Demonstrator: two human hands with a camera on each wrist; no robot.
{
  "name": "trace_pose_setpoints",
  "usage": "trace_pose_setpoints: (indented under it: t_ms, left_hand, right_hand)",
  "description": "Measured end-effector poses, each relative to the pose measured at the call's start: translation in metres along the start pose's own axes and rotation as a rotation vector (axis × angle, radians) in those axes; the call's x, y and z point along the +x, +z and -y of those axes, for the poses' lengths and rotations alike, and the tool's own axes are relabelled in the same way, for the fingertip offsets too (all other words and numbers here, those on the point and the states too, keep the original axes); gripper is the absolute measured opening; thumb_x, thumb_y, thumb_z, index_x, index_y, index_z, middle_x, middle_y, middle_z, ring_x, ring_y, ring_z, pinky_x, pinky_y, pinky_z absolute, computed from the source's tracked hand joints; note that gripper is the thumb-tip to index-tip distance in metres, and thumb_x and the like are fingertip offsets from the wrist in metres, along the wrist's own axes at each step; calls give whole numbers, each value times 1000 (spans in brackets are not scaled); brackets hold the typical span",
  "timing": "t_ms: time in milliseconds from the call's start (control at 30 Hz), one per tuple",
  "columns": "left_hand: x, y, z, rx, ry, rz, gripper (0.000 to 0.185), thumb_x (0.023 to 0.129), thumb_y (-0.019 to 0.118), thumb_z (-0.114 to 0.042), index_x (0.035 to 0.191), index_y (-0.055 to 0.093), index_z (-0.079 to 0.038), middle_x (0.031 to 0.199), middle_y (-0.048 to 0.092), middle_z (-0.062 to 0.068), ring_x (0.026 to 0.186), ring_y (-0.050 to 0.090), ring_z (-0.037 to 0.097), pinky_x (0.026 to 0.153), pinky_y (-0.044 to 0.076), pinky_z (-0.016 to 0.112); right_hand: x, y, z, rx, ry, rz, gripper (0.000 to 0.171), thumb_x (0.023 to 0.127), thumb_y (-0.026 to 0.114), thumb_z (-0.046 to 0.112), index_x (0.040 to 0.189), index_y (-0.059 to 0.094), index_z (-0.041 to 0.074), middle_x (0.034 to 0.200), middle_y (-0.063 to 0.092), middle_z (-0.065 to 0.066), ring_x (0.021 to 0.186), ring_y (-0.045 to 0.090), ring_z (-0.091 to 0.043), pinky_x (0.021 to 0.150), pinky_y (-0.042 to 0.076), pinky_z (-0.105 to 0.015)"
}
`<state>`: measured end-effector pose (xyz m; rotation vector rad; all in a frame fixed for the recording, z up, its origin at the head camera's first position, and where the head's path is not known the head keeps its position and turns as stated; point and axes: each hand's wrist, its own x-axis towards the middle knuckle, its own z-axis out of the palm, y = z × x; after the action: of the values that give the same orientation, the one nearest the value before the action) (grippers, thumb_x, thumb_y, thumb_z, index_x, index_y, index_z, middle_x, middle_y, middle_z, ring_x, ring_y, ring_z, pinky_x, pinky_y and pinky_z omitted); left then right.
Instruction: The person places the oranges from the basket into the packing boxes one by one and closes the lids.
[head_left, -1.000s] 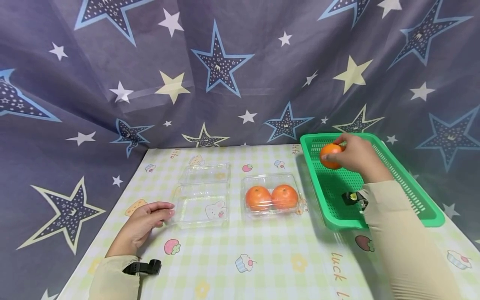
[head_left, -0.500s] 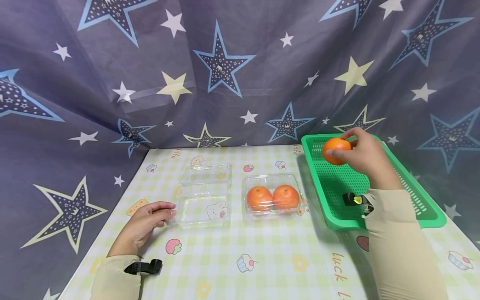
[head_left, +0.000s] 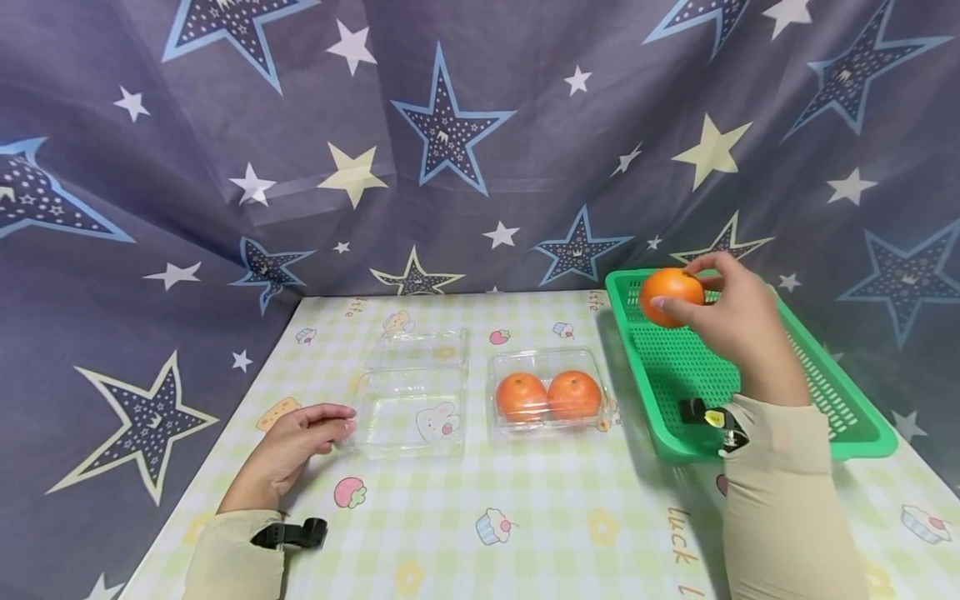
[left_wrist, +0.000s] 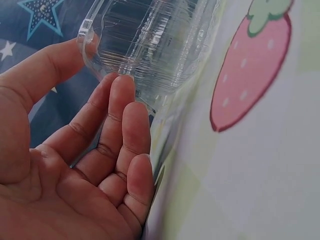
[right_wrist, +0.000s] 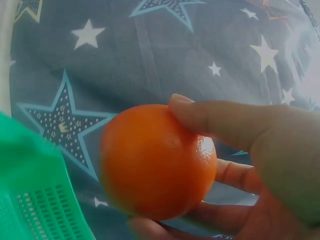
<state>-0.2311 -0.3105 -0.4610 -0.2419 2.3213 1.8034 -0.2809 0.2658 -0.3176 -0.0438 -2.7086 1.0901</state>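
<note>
The right wrist view crops the right hand [right_wrist: 260, 165] at the frame edge, so only the thumb and parts of three fingers show; the orange [right_wrist: 157, 160] covers the fingertips behind it. The basket [right_wrist: 35, 200] appears there only as a blurred green corner. In the left wrist view the open box [left_wrist: 150, 45] is cut off at the top, and its clear walls make its edges hard to trace. Whether the lid half of that box lies flat cannot be told from the head view. A small dark device at the right cuff is too small to make out.

The right hand [head_left: 738, 321] pinches the orange [head_left: 670, 297] between thumb and curled fingers, held in the air above the far left corner of the basket [head_left: 862, 433], clear of its floor. The left hand [head_left: 288, 454] rests on the table [head_left: 525, 533], fingers relaxed and only slightly bent; its fingertips [left_wrist: 117, 87] touch the near left corner of the open box [head_left: 408, 412], the thumb lying against its rim without gripping it.

Just right of that box sits a closed box [head_left: 546, 396] with two oranges [head_left: 547, 396] inside, side by side. It lies between the open box and the basket, near both.
</note>
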Motion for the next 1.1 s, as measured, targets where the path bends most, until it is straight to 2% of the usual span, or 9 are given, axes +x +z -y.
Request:
trace_pose_setpoints:
  t_ms: [133, 233, 433, 600, 767, 1100]
  left_hand:
    - [1, -2, 3, 10, 3, 8, 41, 91, 81, -27, 125, 70, -8, 105, 74, -12, 95, 67, 14, 84, 51, 33]
    - [2, -5, 5, 23, 6, 17, 42, 91, 81, -29, 127, 70, -9, 108, 74, -12, 98, 67, 15, 87, 50, 34]
    - [-3, -7, 3, 39, 2, 13, 42, 91, 81, -31, 125, 71, -10, 109, 74, -12, 99, 67, 15, 90, 49, 34]
    - [-3, -3, 1, 40, 4, 28, 42, 90, 81, -31, 124, 72, -8, 109, 74, -12, 99, 67, 14, 89, 50, 34]
    - [-3, -2, -2, 43, 9, 21, 42, 90, 82, -29, 124, 71, -7, 108, 74, -12, 98, 66, 14, 88, 49, 34]
    - [-2, -3, 3, 41, 23, 32, 33, 92, 80, -25, 119, 73, -8, 103, 75, -11, 86, 62, 12, 81, 48, 31]
  right_hand:
    - [-4, 4, 4, 14, -22, -20, 76, 85, 79, 58, 139, 48, 15, 142, 59, -21, 111, 63, -41, 76, 55, -44]
    - [-7, 7, 10, 36, -43, -39, 73, 85, 80, 55, 139, 48, 16, 142, 59, -20, 114, 64, -42, 81, 57, -50]
    - [-13, 14, 25, 58, -90, -37, 71, 86, 81, 53, 138, 49, 16, 141, 59, -17, 111, 69, -41, 86, 59, -56]
    - [-23, 20, 37, 52, -138, -41, 68, 85, 82, 53, 135, 51, 18, 141, 60, -15, 112, 68, -39, 87, 58, -55]
    - [-28, 35, 50, 74, -209, -9, 63, 84, 84, 49, 130, 53, 20, 138, 62, -13, 110, 69, -37, 85, 58, -52]
    - [-34, 65, 65, 76, -307, 42, 60, 83, 86, 47, 126, 54, 21, 137, 64, -13, 104, 71, -35, 82, 60, -49]
